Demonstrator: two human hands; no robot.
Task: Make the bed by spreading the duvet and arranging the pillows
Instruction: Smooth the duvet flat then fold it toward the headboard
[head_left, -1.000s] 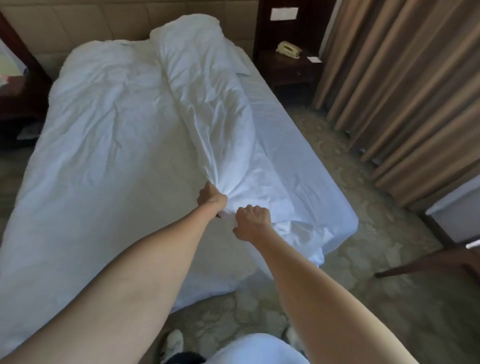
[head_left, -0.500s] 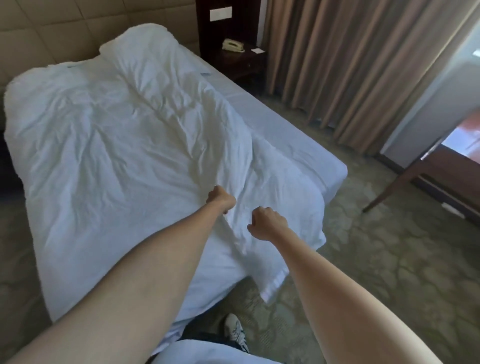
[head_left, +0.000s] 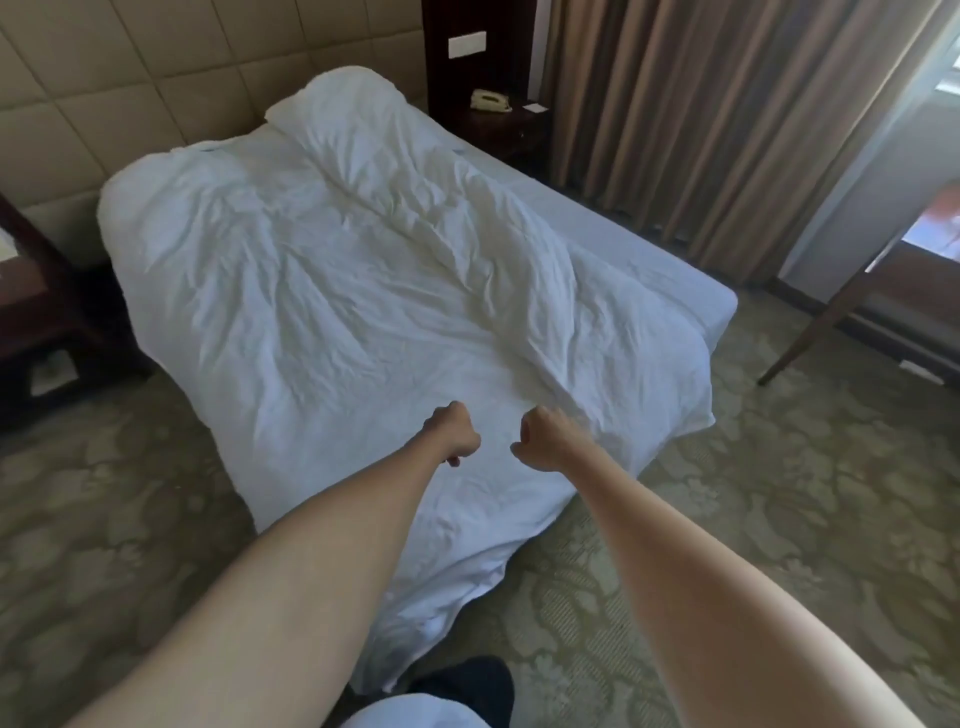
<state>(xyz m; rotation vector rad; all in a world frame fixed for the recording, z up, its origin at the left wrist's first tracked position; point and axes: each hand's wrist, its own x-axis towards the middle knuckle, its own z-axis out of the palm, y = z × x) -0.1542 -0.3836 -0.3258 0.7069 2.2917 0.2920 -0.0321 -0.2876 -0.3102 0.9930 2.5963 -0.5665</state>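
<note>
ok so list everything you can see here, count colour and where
duvet: one, white, creased, spread over the bed, a ridge running along its right half
bed: one, white sheet bare along the right edge
headboard: one, beige padded panels, behind the bed
nightstand: one, dark wood, right of the bed head
phone: one, cream, on the nightstand
curtains: beige, far right
carpet: green patterned, around the bed
left hand: fingers curled, at the duvet's foot end
right hand: fingers curled, beside the left; grip unclear
</note>
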